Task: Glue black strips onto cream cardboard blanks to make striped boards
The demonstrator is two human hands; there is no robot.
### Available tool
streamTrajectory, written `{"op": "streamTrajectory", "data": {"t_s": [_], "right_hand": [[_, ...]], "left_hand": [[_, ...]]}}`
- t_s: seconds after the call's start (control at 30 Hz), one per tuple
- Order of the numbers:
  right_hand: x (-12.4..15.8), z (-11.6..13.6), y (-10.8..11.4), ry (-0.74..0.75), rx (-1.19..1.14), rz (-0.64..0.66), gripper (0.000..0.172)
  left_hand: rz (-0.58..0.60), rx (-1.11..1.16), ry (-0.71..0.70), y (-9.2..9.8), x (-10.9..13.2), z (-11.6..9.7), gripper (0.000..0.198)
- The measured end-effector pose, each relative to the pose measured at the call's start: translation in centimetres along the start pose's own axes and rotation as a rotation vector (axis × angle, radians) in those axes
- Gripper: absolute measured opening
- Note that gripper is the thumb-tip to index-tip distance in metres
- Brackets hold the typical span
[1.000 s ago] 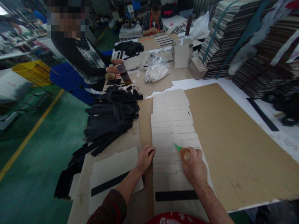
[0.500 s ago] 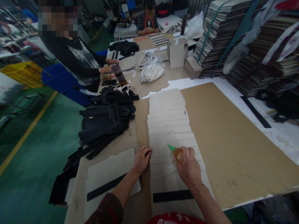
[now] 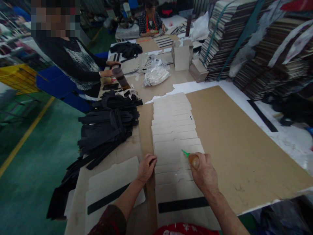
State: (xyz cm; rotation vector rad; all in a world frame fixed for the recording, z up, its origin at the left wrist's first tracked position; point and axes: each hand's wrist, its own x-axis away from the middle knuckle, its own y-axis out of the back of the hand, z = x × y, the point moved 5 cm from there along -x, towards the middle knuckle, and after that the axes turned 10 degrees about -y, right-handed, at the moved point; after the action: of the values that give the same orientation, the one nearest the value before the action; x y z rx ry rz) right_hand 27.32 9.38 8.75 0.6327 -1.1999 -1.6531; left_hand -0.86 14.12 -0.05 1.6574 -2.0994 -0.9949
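1. We see the right hand (image 3: pixel 205 171) reaching forward, with its wrist nearer to the person and its knuckles up. Its fingers curl around a small brown bottle (image 3: pixel 194 161), so it has a firm hold.
2. The left hand (image 3: pixel 146 168) is bent and low, palm down. Its fingertips sit at the left edge of the row of cards (image 3: pixel 171 147). We cannot tell if it is pinching a card or just resting there.
3. The bottle is over the right half of the row. It lies on a slant, and its long way runs from the right hand out to the far left. Its green tip (image 3: pixel 185 152) points left and away from the person. We cannot tell if the tip touches a card.
4. The cards overlap like steps, and the row runs straight away from the person.
5. On the nearest card, a black strip (image 3: pixel 182 204) lies almost side to side, and its right end meets the right arm.
6. Left of the row, another card (image 3: pixel 114 174) has a dark strip (image 3: pixel 107 199) on it. That one slants up to the right and goes behind the left arm.
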Motion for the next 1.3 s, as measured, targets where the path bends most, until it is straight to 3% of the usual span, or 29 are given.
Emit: {"op": "streamTrajectory", "data": {"t_s": [0.17,0.57,0.77,1.0,1.2,1.3], "right_hand": [[-0.2,-0.2,0.0,-0.029,0.011,-0.012,0.027],[-1.5,-4.8,2.0,-0.190,0.050,-0.103,0.032],[-1.1,-4.4,1.1,-0.158,0.006,-0.048,0.031],[-1.8,-5.8,1.8,-0.247,0.056,-0.107,0.033],[-1.2,-4.6,0.9,-0.148,-0.045,-0.052,0.032],[-1.1,-4.9,1.0,-0.171,-0.064,-0.063,0.032]], "left_hand": [[0.004,-0.005,-0.006,0.0,0.0,0.1,0.014],[0.003,-0.006,-0.010,0.0,-0.1,0.3,0.015],[-0.012,-0.010,-0.012,0.2,-0.2,0.1,0.016],[-0.011,-0.008,-0.015,0.4,-0.4,-0.3,0.015],[-0.004,-0.017,-0.011,0.3,-0.3,0.0,0.016],[-0.001,-0.016,-0.011,0.3,-0.3,0.0,0.016]]}}
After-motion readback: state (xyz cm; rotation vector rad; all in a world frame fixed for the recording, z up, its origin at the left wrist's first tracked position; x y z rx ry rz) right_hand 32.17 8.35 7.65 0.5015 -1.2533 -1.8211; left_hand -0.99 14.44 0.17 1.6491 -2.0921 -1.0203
